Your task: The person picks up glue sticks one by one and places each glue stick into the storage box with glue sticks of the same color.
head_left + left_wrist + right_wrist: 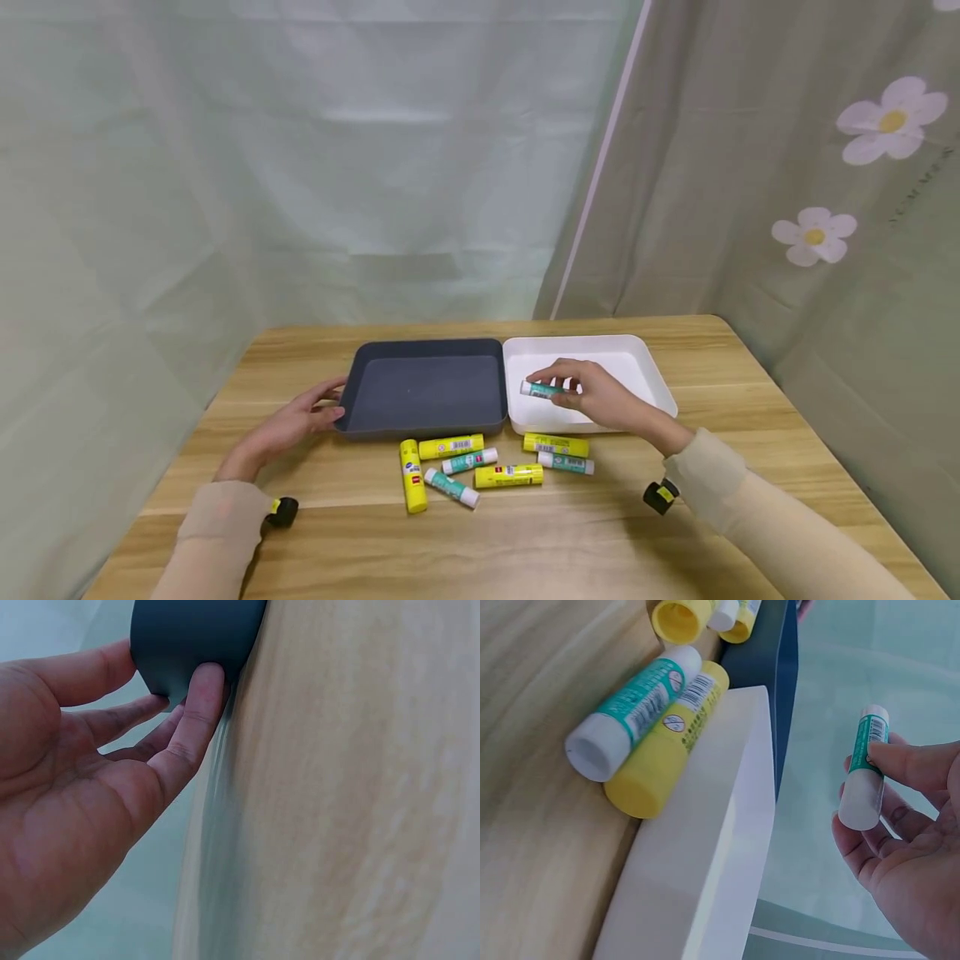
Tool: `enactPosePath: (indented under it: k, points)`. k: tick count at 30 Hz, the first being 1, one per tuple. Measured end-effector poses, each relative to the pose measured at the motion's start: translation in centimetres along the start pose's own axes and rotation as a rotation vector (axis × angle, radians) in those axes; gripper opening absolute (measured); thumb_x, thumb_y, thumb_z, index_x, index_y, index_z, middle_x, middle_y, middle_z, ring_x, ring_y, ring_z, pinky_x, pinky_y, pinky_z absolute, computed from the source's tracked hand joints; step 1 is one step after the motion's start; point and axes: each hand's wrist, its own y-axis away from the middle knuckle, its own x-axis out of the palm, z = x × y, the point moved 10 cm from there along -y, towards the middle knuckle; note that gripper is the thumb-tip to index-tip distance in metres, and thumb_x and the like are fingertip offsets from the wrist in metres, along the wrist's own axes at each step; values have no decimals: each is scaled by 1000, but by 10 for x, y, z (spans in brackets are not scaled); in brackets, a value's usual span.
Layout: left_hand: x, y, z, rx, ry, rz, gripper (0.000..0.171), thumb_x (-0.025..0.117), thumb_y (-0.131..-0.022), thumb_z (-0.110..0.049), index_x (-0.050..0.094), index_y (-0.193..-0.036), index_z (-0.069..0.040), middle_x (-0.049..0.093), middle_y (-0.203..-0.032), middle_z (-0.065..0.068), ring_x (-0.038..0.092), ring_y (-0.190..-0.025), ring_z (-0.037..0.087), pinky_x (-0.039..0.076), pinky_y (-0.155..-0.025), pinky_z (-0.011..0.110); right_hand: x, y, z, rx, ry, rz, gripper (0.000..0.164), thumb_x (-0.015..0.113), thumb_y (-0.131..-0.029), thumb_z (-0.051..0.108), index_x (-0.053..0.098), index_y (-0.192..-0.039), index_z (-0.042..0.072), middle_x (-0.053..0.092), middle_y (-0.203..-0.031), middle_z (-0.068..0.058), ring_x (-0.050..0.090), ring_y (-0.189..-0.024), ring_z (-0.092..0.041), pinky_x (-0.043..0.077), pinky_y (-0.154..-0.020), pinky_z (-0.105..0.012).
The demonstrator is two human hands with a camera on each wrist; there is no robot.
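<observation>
A: From this remote seat, how do I read my right grip (600, 398)?

B: Right grip, head view: narrow, thumb and fingers pinching a green-labelled glue stick (538, 390). I see the stick roughly level above the white tray (621, 375), clear of its rim.

A: And my left grip (294, 418)?

B: Left grip: spread wide, fingertips touching the outer wall of the dark tray (423, 392) near its front-left corner. I would keep that contact light; the two trays appear to meet edge to edge, so a hard push could shift both.

A: How do I set the stick down well?

B: In my judgement, lower it lengthwise until the barrel meets the tray floor, then part thumb and fingers gently. A smooth cylinder is likely to roll if dropped.

A: Materials, for my notes?

B: Held stick: pale, plastic-looking barrel, printed label with barcode. Trays: shallow rectangles, rounded corners, smooth walls, the dark one matte. On the tabletop (547, 546), with its streaked wood grain: four thicker yellow glue sticks (508, 476) and three slimmer green-labelled companions (566, 463), all lying on their sides just before the trays. I note recessed ends on some yellow ones, right-wrist view.
</observation>
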Motion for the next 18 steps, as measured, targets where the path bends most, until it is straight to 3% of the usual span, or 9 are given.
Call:
enactPosePath:
  k: [5, 10, 18]
  points:
    - [-1, 8, 3, -11, 0, 4, 72, 53, -111, -19, 12, -166, -1, 21, -158, 36, 34, -141, 55, 52, -102, 44, 2, -7, 1, 12, -9, 10, 38, 71, -95, -4, 73, -130, 10, 71, -104, 3, 61, -93, -17, 53, -79, -34]
    - [-1, 7, 3, -19, 1, -5, 72, 54, -111, -20, 11, -166, 0, 21, -156, 36, 37, -138, 53, 53, -101, 42, -1, -12, 3, 36, -8, 6, 39, 71, -95, -5, 73, -131, 9, 70, -103, 1, 61, -93, -19, 53, -79, -36]
    - [0, 1, 2, -23, -10, -10, 71, 53, -111, -20, 12, -166, -1, 22, -156, 35, 36, -140, 54, 49, -106, 51, -3, -25, 4, 38, -18, 8, 39, 70, -95, -7, 73, -131, 9, 70, -105, -1, 60, -90, -19, 54, -80, -39]
